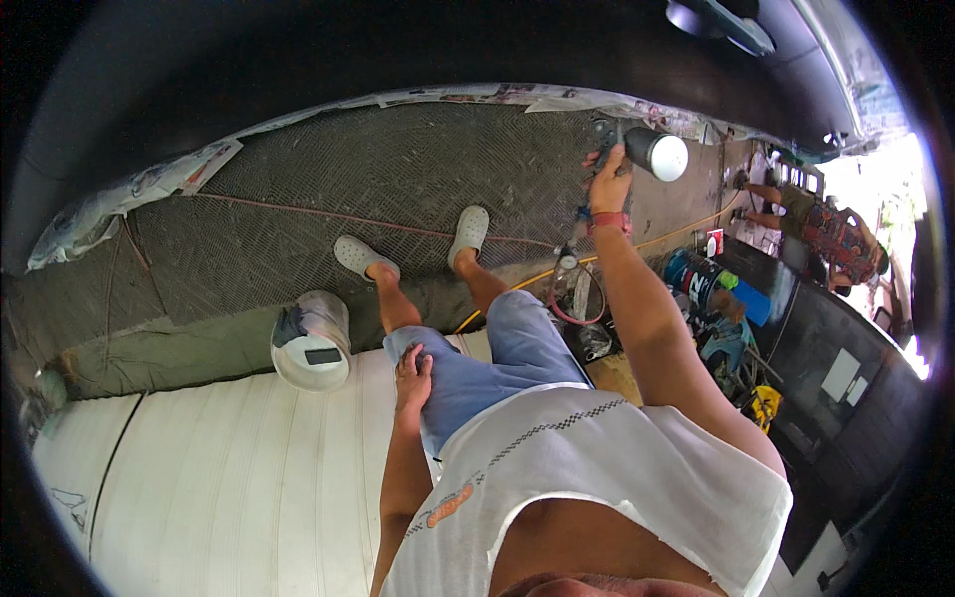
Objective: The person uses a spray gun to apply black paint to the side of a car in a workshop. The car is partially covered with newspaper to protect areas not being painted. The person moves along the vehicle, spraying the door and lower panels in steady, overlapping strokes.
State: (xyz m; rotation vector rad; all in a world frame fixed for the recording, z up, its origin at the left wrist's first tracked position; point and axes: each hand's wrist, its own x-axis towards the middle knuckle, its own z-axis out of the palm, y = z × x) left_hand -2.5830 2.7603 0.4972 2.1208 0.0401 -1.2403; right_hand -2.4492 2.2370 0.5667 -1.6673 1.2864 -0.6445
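Observation:
My right hand grips a spray gun near the lower edge of a glossy black vehicle body. The gun's dark cup with a white lid points to the right, and a gauge with a hose hangs below my wrist. My left hand rests on the thigh of my blue shorts, fingers apart and holding nothing. Newspaper masking runs along the bottom of the black bodywork.
Red and yellow hoses cross the textured floor. A bucket stands left of my legs, beside a white ribbed surface. Cans and tools crowd the right. Another person is at the far right.

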